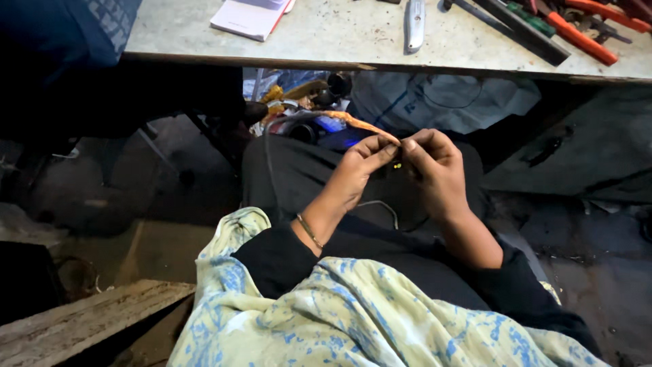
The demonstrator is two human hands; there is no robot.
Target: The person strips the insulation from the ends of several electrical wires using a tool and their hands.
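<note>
— What are the two hands doing?

— The left hand and the right hand meet over the lap, fingertips pressed together. Both pinch the near end of an orange strip, which runs away from the fingers up and to the left, toward a heap of cables and parts under the workbench.

— Is anything else between the fingers?

— Two tiny yellow-green specks show in the gap between the hands; what they are is too small to tell. A thin light wire lies on the dark trousers just below the hands.

— And the wrists?

— A thin bangle sits on the left one. A pale green cloth with blue print drapes the person's front.

— What lies on the bench?

— A white notepad, a grey utility knife, and orange-handled tools at the far right, all well apart from the hands.
</note>
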